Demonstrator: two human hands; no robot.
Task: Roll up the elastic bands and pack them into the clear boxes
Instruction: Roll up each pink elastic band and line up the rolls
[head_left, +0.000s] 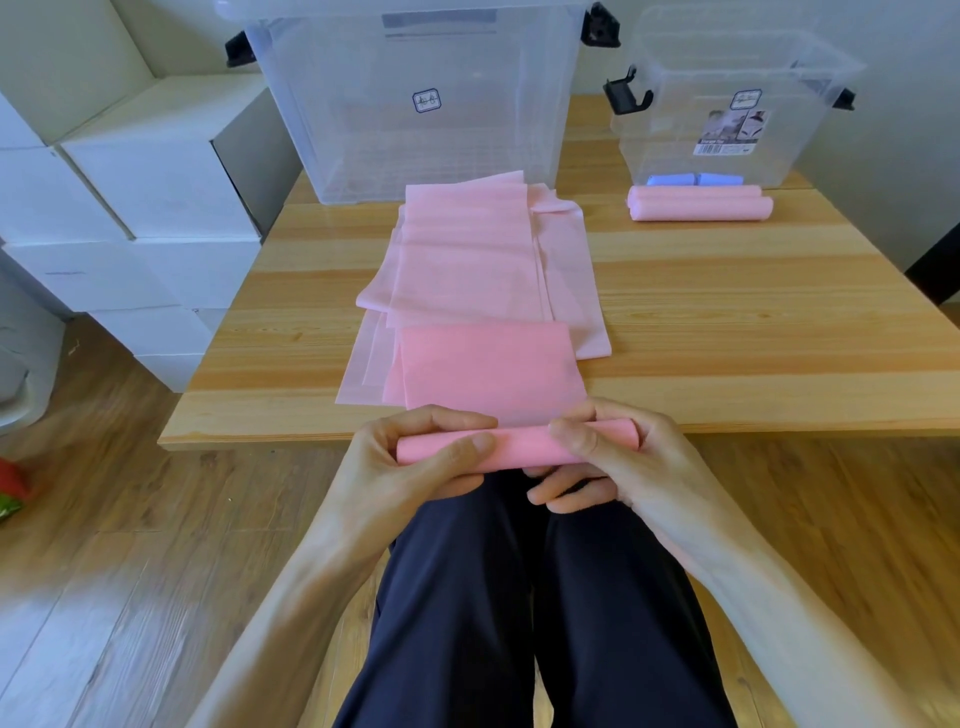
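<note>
Off the table's near edge, the left hand (421, 457) and right hand (602, 457) pinch the pink elastic band (488, 374) roll's ends, probably for even tightness; its tail trails across the wooden table (727, 312).

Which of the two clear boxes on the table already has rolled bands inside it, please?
The smaller clear box at the far right: blue rolls lie on its floor. The large clear box left of it shows no rolls inside.
</note>
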